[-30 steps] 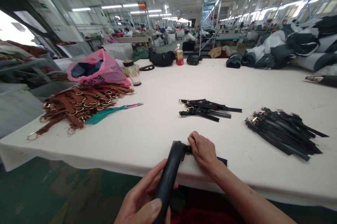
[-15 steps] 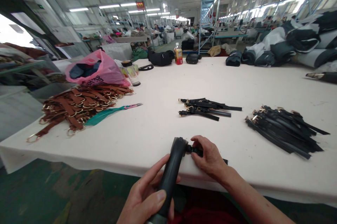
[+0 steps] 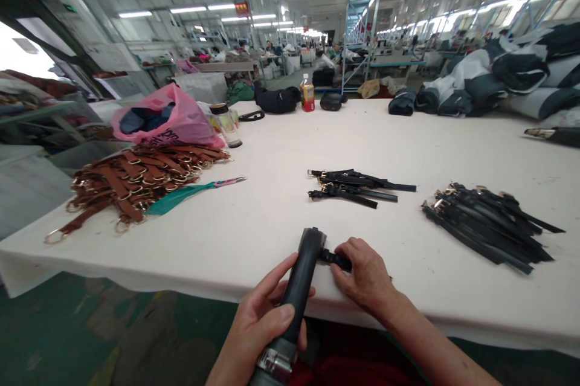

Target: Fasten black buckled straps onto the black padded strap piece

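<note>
Gripping left hand [image 3: 256, 321]: the black tool [image 3: 301, 280] is wrapped by thumb and fingers, its far end just beside the black strap [image 3: 334, 258].
Right hand [image 3: 366, 274]: the black strap is pinched at the fingertips, its end pointed toward the tool.
Strap bundle [image 3: 354, 181]: laid farther out on the worktop [image 3: 272, 217].

The black tool [image 3: 301, 280] in my left hand [image 3: 260, 322] has a smooth body that looks like plastic, softly shining, with a glossy metal part [image 3: 277, 362] lower down. The black strap [image 3: 334, 259] in my right hand [image 3: 364, 274] looks like leather. My bench [image 3: 267, 211] wears pale matt cloth; the brown straps [image 3: 120, 183] look matt, their rings [image 3: 54, 243] shiny metal. The pink bag [image 3: 193, 117] is thin, creased plastic.
</note>
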Motion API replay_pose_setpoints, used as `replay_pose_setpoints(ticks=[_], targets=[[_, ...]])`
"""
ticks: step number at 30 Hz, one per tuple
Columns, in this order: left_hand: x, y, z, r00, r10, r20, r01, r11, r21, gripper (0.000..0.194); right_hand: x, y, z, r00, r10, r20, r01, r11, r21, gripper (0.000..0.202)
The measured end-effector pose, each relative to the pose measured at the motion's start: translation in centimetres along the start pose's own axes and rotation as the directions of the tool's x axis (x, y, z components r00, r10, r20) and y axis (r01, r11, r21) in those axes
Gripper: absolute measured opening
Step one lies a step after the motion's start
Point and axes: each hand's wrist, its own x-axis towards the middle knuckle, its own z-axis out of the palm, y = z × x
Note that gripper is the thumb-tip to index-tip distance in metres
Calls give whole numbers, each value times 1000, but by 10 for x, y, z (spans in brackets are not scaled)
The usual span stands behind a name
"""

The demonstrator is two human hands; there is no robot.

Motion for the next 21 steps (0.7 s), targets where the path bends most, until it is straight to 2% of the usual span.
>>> replay_pose_setpoints(ticks=[4,8,14,21], targets=[[1,3,-5,999,35,4,-35,999,-12,52,0,1,1,1000,17,-2,-17,1000,-5,7],[-8,10,-10,999,50,-17,-50,999,-4,54,1,2,1,999,29,13,-29,1000,5,6],[-26,12,-8,997,-41,-60,44,998,54,60,2,0,-1,999,43,17,-44,999,17,6],[-29,4,-7,994,-93,-49,97,991,97,64,1,1,0,999,39,8,-39,999,21,4]])
